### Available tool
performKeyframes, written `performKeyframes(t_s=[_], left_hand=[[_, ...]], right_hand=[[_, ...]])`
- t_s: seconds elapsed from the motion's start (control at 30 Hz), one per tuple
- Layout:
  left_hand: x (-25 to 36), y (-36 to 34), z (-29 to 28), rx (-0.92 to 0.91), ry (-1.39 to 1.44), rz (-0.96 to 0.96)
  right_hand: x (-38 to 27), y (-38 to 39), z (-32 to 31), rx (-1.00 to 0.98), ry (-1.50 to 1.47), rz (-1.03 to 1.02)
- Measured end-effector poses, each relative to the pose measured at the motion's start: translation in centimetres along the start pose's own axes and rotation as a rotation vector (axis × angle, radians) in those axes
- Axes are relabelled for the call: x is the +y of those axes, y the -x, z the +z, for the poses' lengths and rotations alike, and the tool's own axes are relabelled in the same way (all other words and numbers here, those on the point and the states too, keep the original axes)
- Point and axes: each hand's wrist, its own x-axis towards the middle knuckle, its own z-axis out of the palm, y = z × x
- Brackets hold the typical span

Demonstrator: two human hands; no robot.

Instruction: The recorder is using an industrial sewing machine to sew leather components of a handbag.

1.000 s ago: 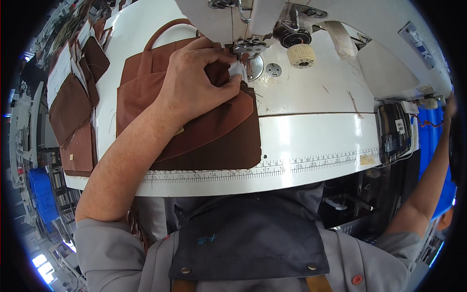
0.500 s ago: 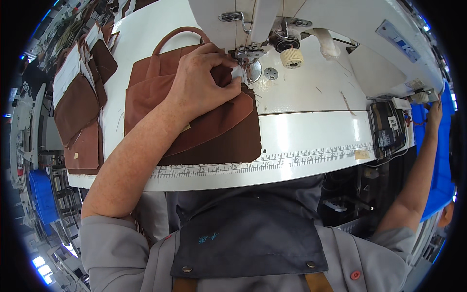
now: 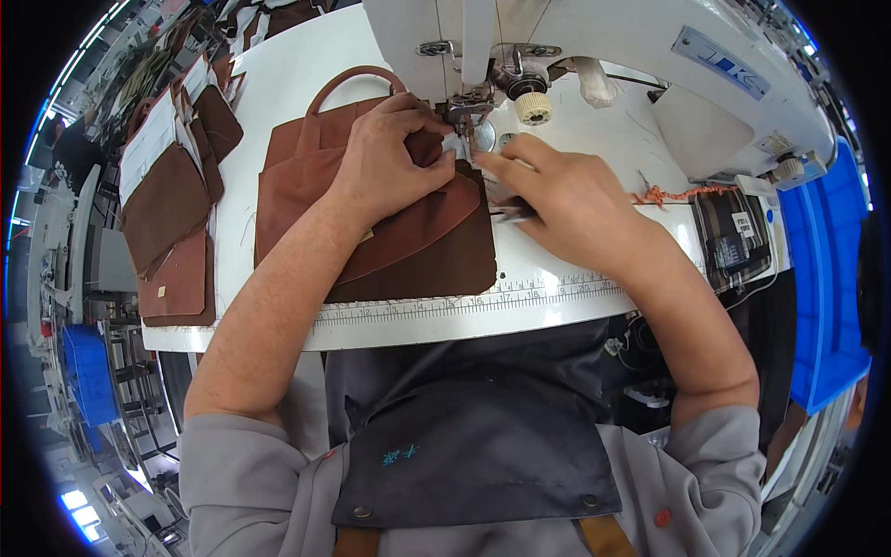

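Your left hand [image 3: 394, 153] holds a C-shaped grip, thumb and forefinger partly apart around a fold of the reddish-brown bag piece [image 3: 302, 186]. A white sliver [image 3: 455, 145] shows between the fingertips; whether they pinch it, I cannot tell. Your right hand [image 3: 566, 190] is curled, its grip closed on a small dark tool [image 3: 518, 213] with a metallic glint. The tool is blurred and mostly covered by your fingers, so its kind is unclear.

The bag piece lies on the white table [image 3: 278, 74], left of and beneath the needle area of the sewing machine [image 3: 575, 23]. Its surface is smooth and leather-like, with a rounded flap edge and an arched, tubular handle [image 3: 357, 72] at the top. A darker brown panel [image 3: 436, 265] extends from under it, flat and dull, with a rounded lower corner near the printed scale [image 3: 399, 309]. To the right, a knotted orange cord [image 3: 691, 193] lies behind your wrist.

Your left forearm slants up and rightward across the bag piece, wrist slightly bent, back of the hand upward. Your right elbow is bent outward; the forearm angles up and leftward, bringing the fingertips just beside the presser foot [image 3: 469, 113].
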Motion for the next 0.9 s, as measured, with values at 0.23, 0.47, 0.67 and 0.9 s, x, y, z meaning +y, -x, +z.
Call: performKeyframes(t_s=[0.23, 0.47, 0.67, 0.9], left_hand=[[-0.1, -0.1, 0.2, 0.011, 0.015, 0.003], [-0.3, -0.3, 0.1, -0.008, 0.030, -0.039], [-0.4, -0.3, 0.3, 0.015, 0.007, 0.010], [-0.4, -0.4, 0.0, -0.041, 0.026, -0.062]], right_hand=[[0.8, -1.8, 1.9, 0.048, -0.048, -0.031], [1.1, -1.6, 2.5, 0.062, -0.057, 0.005], [1.9, -1.8, 2.3, 0.115, -0.177, 0.033], [2.6, -1.7, 2.0, 0.124, -0.430, 0.258]])
